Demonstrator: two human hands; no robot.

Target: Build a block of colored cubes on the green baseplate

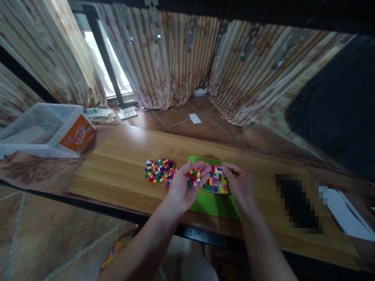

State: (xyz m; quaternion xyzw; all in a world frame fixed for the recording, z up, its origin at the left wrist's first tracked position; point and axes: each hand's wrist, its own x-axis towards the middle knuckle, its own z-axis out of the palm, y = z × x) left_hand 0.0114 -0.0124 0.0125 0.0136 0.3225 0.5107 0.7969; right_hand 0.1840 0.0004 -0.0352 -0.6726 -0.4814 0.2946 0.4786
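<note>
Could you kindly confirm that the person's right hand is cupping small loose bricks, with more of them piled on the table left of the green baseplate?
Not quite: the head view shows the left hand cupping the small loose bricks, with more piled on the table left of the green baseplate.

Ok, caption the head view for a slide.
Left hand cupping loose bricks, right hand at brick block on green baseplate.
</note>
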